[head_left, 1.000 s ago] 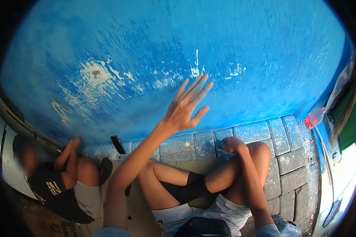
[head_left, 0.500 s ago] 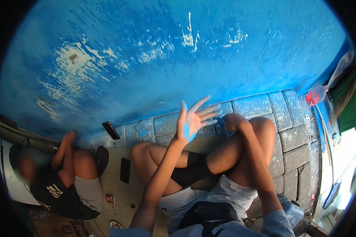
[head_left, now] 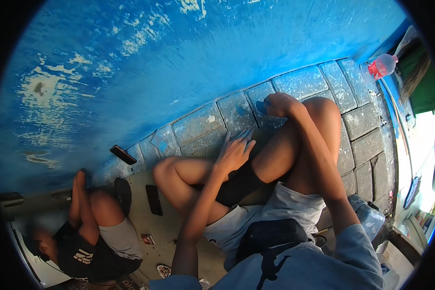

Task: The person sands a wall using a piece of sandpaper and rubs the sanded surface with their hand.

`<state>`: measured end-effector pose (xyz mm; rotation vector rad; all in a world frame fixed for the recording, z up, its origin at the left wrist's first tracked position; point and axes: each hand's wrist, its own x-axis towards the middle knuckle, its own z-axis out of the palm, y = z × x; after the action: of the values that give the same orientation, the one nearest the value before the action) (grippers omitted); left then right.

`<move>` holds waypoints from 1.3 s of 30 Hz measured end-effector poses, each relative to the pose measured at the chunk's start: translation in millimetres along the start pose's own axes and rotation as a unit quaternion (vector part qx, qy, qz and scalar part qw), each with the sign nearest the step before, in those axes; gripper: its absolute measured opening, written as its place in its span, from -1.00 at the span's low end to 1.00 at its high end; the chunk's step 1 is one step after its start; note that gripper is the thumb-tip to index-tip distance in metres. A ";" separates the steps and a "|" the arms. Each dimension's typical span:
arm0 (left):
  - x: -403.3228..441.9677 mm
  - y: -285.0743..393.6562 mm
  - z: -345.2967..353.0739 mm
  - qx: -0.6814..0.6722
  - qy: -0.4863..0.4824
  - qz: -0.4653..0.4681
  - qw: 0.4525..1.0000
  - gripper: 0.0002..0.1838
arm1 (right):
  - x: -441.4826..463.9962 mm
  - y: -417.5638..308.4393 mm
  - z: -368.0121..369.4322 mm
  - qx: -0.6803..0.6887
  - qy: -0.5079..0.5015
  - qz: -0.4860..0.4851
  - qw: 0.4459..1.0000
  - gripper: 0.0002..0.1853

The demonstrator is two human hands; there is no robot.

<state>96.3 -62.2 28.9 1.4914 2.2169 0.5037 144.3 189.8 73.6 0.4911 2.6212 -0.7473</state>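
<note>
My left hand [head_left: 236,152] is held over my crossed legs, back up, its blue-dusted fingers stretched out and holding nothing. Closer to the wall, my right hand [head_left: 281,105] has its fingers closed around a small flat blue piece [head_left: 262,107]; its kind cannot be made out, and the fingers cover part of it. This hand is just beyond my raised knee, above the paving. In front of both hands stands the blue wall [head_left: 179,67], with pale patches where paint has come off.
A person [head_left: 89,232] sits at the left, arms raised toward the wall. One phone-like dark object [head_left: 123,154] rests by the wall, and a black phone [head_left: 154,200] lies on the floor. A plastic bottle [head_left: 383,66] is at the far right. Grey paving bricks [head_left: 299,83] edge the wall.
My left hand has come down and turned from palm showing to back showing. The right hand stays closed on the blue piece. The whole view has shifted and tilted.
</note>
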 end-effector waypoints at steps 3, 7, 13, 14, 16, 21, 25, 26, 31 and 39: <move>-5.5 7.7 5.7 0.040 0.023 0.000 0.999 -0.47 | 0.7 0.3 -0.6 0.000 -0.003 -0.015 1.000 -0.64; -9.2 11.9 3.8 0.048 0.025 -0.006 0.998 -0.43 | -0.9 1.0 0.4 0.001 0.000 -0.021 1.000 -0.66; -12.4 16.9 -14.1 0.024 -0.026 -0.049 0.998 -0.40 | -4.2 -0.5 -0.5 -0.001 0.002 -0.012 1.000 -0.66; -12.3 16.3 -15.9 0.011 -0.043 -0.066 0.997 -0.40 | -3.7 2.0 1.1 0.000 0.006 -0.016 1.000 -0.66; -10.6 13.7 -21.0 0.007 -0.066 -0.078 0.995 -0.40 | -5.5 2.2 0.1 0.000 0.003 -0.014 1.000 -0.66; -18.1 11.9 -13.3 -0.002 -0.048 -0.086 0.995 -0.42 | -8.7 -0.2 -1.7 0.014 0.010 -0.016 1.000 -0.61; -23.7 8.0 -3.7 0.047 0.021 -0.095 0.994 -0.41 | -5.9 0.7 -0.8 0.022 0.019 -0.016 0.999 -0.61; -25.2 6.0 -1.7 0.059 0.044 -0.096 0.993 -0.40 | -4.9 1.1 0.0 0.020 0.016 -0.021 0.999 -0.62; -26.3 -1.6 -1.7 0.079 0.065 -0.105 0.989 -0.41 | -6.0 -2.0 -2.5 0.012 0.013 -0.028 0.999 -0.63; -28.4 1.6 1.3 0.078 0.038 -0.136 0.987 -0.41 | -7.3 -2.9 -3.8 0.021 0.008 -0.019 1.000 -0.61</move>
<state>107.8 -87.9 32.6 1.2300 2.5200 0.3117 148.4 187.9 81.0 0.4624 2.6414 -0.8159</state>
